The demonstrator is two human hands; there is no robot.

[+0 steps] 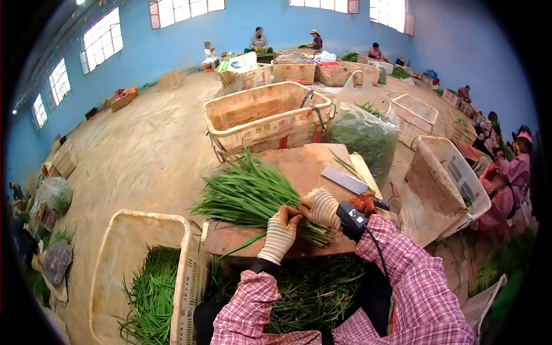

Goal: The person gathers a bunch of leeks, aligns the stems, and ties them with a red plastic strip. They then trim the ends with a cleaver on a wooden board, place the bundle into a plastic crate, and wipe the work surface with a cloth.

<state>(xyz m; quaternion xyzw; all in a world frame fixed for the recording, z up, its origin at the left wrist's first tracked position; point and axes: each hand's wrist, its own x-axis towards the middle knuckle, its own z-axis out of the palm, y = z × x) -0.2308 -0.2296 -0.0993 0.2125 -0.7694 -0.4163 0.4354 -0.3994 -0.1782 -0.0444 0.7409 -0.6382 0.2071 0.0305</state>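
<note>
A thick bunch of long green leaves, apparently garlic chives (247,190), lies across a worn wooden board (299,164) in front of me. Its stem ends point towards my lower right. My left hand (282,233), in a striped knit glove, presses its thumb and fingers against the near side of the bunch. Gloved alike, my right hand (319,208) curls over the stem end, and the fingertips of both hands meet there. Any tie between them is too small to make out. A broad-bladed cleaver (345,180) rests on the board beyond my right hand.
A crate holding loose greens (187,230) stands at my left. Beyond the board are a big crate (264,129) and a clear bag of greens (368,138). Another crate (480,198) tilts at right, near a seated person (512,172). Cut leaves (316,293) lie below the board.
</note>
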